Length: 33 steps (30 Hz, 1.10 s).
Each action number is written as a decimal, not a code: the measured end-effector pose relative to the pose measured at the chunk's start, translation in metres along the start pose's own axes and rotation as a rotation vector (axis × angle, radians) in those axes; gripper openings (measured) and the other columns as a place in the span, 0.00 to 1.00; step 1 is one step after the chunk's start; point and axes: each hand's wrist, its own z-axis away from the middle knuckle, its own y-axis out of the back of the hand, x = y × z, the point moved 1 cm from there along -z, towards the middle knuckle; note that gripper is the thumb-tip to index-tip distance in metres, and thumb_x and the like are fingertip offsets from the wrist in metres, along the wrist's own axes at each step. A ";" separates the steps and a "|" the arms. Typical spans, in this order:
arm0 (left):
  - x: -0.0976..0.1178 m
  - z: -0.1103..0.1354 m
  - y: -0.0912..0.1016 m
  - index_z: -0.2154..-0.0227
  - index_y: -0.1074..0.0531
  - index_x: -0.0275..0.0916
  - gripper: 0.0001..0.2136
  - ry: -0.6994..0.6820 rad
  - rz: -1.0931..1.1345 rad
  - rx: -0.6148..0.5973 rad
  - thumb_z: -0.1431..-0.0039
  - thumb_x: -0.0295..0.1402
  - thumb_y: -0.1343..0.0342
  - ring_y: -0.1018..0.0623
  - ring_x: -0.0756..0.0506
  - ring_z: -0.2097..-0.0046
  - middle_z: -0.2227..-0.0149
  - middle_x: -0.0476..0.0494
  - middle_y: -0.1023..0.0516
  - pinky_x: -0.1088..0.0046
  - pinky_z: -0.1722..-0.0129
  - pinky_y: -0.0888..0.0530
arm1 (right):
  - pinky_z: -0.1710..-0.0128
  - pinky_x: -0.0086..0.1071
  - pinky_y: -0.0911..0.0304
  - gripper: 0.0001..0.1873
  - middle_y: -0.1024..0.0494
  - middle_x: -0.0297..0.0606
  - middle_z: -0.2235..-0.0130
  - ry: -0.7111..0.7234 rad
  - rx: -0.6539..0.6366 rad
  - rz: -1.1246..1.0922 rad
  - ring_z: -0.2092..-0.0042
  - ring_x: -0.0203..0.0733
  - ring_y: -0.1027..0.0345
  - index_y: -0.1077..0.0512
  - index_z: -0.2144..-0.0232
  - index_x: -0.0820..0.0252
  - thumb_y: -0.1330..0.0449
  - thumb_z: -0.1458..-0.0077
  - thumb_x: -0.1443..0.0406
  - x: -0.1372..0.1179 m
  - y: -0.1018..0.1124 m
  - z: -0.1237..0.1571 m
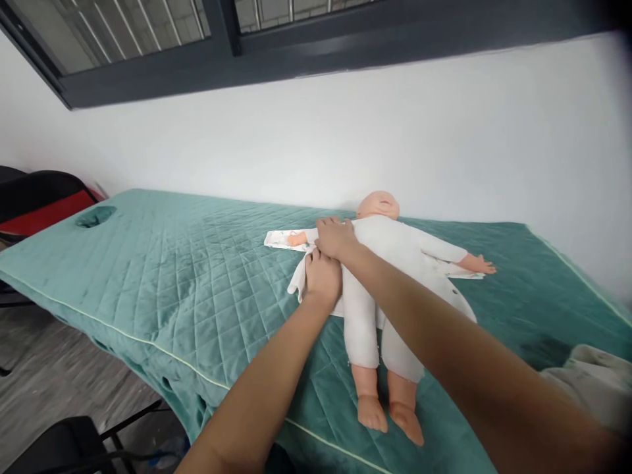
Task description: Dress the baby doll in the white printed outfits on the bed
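A baby doll point(390, 263) in a white suit lies on its back on a teal quilted massage table point(187, 276), head toward the wall, bare feet toward me. My left hand point(323, 276) is closed on the white cloth at the doll's side, near its armpit. My right hand point(336, 237) reaches across and presses, fingers curled, on the doll's shoulder and sleeve. The doll's arm point(296, 238) on that side sticks out over a patterned white sheet point(279, 239). Its other arm point(464, 260) is stretched out to the right.
The table has a face hole point(95, 216) at its far left end. A white wall and a dark-framed window point(296, 46) stand behind. Black and red seating point(39, 197) sits at the left. Grey cloth point(592, 382) lies at the right edge.
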 end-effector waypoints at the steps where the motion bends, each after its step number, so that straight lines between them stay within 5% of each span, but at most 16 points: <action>1: -0.003 -0.002 0.000 0.47 0.28 0.29 0.17 -0.012 -0.014 0.003 0.33 0.24 0.55 0.31 0.34 0.41 0.46 0.29 0.24 0.56 0.45 0.32 | 0.40 0.58 0.46 0.21 0.27 0.54 0.41 -0.013 -0.022 -0.006 0.39 0.59 0.38 0.32 0.45 0.62 0.45 0.40 0.63 -0.001 -0.004 -0.007; 7: -0.014 -0.012 -0.003 0.51 0.27 0.36 0.13 -0.054 -0.011 0.051 0.33 0.27 0.55 0.31 0.36 0.43 0.49 0.34 0.23 0.53 0.42 0.36 | 0.44 0.53 0.42 0.20 0.25 0.52 0.44 -0.031 -0.071 -0.007 0.43 0.60 0.32 0.28 0.50 0.60 0.39 0.44 0.60 0.017 -0.002 -0.027; 15: -0.028 -0.025 -0.012 0.52 0.30 0.36 0.12 0.413 0.166 0.135 0.33 0.36 0.50 0.30 0.33 0.44 0.48 0.31 0.28 0.55 0.46 0.34 | 0.51 0.42 0.37 0.20 0.22 0.49 0.49 -0.006 0.035 -0.047 0.48 0.55 0.29 0.29 0.50 0.60 0.42 0.41 0.57 0.026 0.021 0.006; 24: -0.045 -0.030 -0.018 0.51 0.27 0.36 0.13 0.607 0.517 0.306 0.35 0.30 0.52 0.24 0.36 0.47 0.50 0.32 0.22 0.59 0.47 0.32 | 0.51 0.45 0.39 0.30 0.22 0.49 0.49 0.154 0.036 -0.096 0.47 0.58 0.31 0.27 0.50 0.57 0.52 0.36 0.42 0.035 0.017 0.028; 33: -0.057 -0.028 -0.021 0.58 0.28 0.38 0.12 0.651 0.619 0.411 0.34 0.30 0.57 0.23 0.44 0.54 0.57 0.39 0.22 0.68 0.52 0.29 | 0.49 0.47 0.41 0.34 0.22 0.52 0.50 0.119 0.057 0.077 0.47 0.58 0.31 0.25 0.52 0.59 0.56 0.35 0.41 0.040 0.010 0.033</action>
